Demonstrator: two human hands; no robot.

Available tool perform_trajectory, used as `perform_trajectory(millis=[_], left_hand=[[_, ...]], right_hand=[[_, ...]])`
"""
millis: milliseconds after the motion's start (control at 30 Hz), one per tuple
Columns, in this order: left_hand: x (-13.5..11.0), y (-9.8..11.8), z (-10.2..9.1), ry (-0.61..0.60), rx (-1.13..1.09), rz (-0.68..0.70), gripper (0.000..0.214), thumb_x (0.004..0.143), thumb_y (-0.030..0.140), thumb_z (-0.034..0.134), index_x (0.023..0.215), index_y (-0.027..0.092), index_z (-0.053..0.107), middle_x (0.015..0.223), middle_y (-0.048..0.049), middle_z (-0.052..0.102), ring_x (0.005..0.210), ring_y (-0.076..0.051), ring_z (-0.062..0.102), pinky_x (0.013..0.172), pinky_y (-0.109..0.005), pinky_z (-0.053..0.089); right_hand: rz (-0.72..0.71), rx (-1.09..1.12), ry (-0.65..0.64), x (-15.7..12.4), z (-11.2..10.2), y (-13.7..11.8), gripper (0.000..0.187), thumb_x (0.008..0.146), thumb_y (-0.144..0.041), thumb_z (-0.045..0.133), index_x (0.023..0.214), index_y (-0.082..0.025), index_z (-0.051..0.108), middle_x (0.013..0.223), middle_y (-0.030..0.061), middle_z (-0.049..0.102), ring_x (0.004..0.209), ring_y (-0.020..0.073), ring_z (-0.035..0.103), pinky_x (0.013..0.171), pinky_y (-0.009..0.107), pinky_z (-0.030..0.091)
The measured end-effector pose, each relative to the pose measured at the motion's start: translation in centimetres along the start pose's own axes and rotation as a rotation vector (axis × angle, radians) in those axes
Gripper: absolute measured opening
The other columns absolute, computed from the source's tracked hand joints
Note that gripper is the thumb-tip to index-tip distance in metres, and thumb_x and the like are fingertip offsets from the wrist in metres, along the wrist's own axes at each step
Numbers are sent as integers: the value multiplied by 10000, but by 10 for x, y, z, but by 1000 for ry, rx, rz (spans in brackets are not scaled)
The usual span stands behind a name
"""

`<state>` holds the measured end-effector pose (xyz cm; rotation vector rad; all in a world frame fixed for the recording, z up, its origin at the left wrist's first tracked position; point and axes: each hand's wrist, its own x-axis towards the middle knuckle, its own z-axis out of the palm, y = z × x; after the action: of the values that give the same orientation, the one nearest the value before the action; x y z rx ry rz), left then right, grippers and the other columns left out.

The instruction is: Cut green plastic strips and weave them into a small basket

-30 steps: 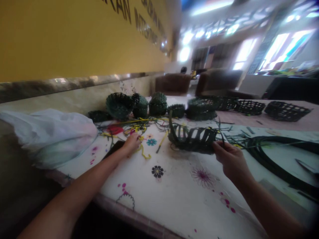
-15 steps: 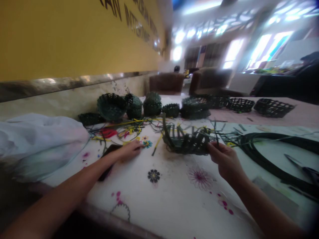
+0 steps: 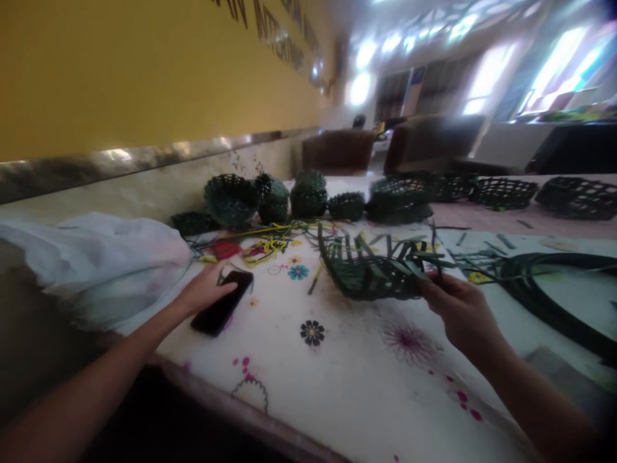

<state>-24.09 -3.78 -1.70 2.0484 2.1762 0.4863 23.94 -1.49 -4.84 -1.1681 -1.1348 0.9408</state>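
At the left, my left hand [image 3: 208,287] is at the edge of a black phone [image 3: 222,312], thumb over its dark screen and fingers curled at its far side. The phone lies slanted near the table's front edge. My right hand [image 3: 453,299] pinches the right end of a half-woven dark green basket [image 3: 371,276], where strips gather between thumb and fingers. Loose strip ends stick up along the basket's rim. One strip stands upright at its left end.
Finished green baskets [image 3: 308,195] line the table's back. A coil of green strip [image 3: 535,289] lies at right, a white plastic bag [image 3: 110,257] at left. Yellow and green strip scraps [image 3: 270,247] litter the middle. A yellow wall [image 3: 144,71] runs along the left.
My left hand has moved left, off the printed flowers and back to the phone, uncovering more of it. My right hand keeps hold of the basket's right end. The view has shifted left.
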Motion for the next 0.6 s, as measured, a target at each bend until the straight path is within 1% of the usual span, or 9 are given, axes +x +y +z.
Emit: perform_trajectory(millis=[33, 67, 100, 167, 267, 367, 500, 600], left_hand=[[-11, -4, 2, -51, 2, -52, 823, 743, 525, 601, 1460, 174, 401, 1414, -154, 533, 1264, -328, 528, 1056, -434, 405], [-20, -6, 5, -95, 9, -63, 842, 751, 529, 606, 1481, 186, 364, 1410, -157, 535, 1261, -327, 531, 1047, -425, 411], [-26, -5, 9, -117, 33, -68, 851, 754, 523, 609, 1491, 195, 342, 1386, -160, 551, 1252, -330, 535, 1036, -423, 416], [-34, 2, 16, -116, 127, -89, 848, 765, 499, 598, 1507, 208, 309, 1341, -173, 570, 1225, -351, 540, 1003, -439, 427], [-35, 22, 23, -78, 274, -148, 797, 788, 437, 542, 1514, 225, 289, 1295, -194, 570, 1159, -386, 553, 905, -475, 457], [-34, 37, 25, -66, 340, -211, 742, 799, 409, 509, 1493, 245, 305, 1220, -199, 584, 1108, -393, 563, 813, -463, 475], [-35, 42, 25, -43, 353, -231, 716, 798, 410, 501, 1473, 253, 318, 1188, -188, 589, 1088, -381, 561, 792, -445, 474], [-35, 42, 27, -13, 358, -241, 720, 785, 400, 513, 1467, 261, 327, 1177, -171, 597, 1090, -367, 560, 820, -437, 469]], right_hand=[[2, -4, 0, 0, 1, 1, 403, 588, -539, 816, 692, -193, 636, 498, -52, 384, 460, 77, 262, 403, 213, 166], [3, -9, -2, 0, 1, 2, 409, 580, -540, 820, 699, -191, 642, 507, -49, 395, 466, 77, 263, 408, 214, 165], [2, -11, -1, 0, 2, 3, 415, 575, -541, 822, 704, -188, 646, 515, -46, 404, 473, 76, 263, 413, 214, 165], [4, -9, 1, -1, 3, 4, 422, 583, -544, 821, 717, -182, 650, 522, -45, 403, 482, 74, 261, 421, 217, 161], [20, 17, -3, -3, 2, 3, 419, 605, -530, 824, 730, -176, 639, 521, -48, 391, 484, 70, 260, 428, 226, 151], [47, 22, -15, -3, 1, 1, 432, 600, -522, 839, 745, -172, 631, 508, -51, 382, 474, 68, 266, 425, 235, 149], [39, 4, -23, -2, -1, -1, 476, 583, -563, 839, 748, -169, 631, 492, -58, 374, 462, 68, 267, 410, 224, 157], [48, -10, -27, -3, -2, -1, 510, 564, -590, 835, 757, -165, 630, 487, -69, 371, 460, 63, 262, 404, 200, 165]])
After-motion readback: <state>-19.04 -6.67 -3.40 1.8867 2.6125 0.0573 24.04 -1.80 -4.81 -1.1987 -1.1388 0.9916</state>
